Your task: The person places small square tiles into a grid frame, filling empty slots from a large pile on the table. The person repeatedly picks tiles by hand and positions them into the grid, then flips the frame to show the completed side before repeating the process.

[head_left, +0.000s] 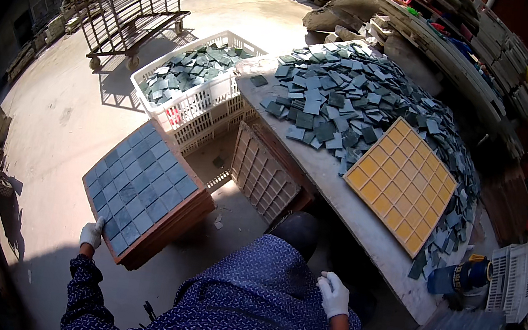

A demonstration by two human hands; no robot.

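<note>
My left hand (91, 234), in a white glove, grips the near left edge of a reddish-brown tray (128, 255). This tray is the top of a stack and is filled with rows of square blue-grey stone tiles (143, 182). Above my lap, my gloved right hand (334, 296) has its fingers loosely bent and apart, with nothing in them. A yellow grid tray (403, 184) with bare square pockets lies ahead of it on the table (365, 216). Behind and beside that tray spreads a large heap of loose tiles (348, 96).
A white plastic crate (180, 113) of tiles stands left of the table. Brown grid trays (263, 171) lean on edge below it. On the right are a blue bottle (461, 277) and a white basket (513, 281). A wheeled metal cart (128, 24) stands far left.
</note>
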